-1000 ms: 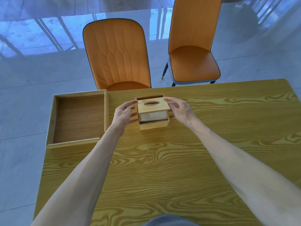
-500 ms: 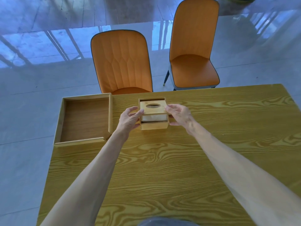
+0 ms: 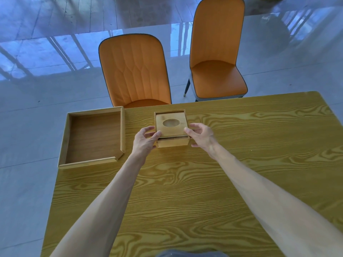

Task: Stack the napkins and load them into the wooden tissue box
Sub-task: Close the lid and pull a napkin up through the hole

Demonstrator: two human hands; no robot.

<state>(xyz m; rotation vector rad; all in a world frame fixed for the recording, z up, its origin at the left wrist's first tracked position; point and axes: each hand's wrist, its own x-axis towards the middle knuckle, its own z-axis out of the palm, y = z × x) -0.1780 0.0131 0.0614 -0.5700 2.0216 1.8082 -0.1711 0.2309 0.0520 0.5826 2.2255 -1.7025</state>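
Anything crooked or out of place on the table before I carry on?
Only small things. The lid of the tissue box shows a thin dark gap along its near edge. The wooden tray overhangs the table at its left edge.

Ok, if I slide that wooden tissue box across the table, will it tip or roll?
Probably neither: the wooden tissue box looks squat and flat-sided, so it should slide upright. Its lid seems loose, so it may shift.

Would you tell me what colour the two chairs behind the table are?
Both chairs, the near one and the far one, are orange with dark edging, seen in the head view.
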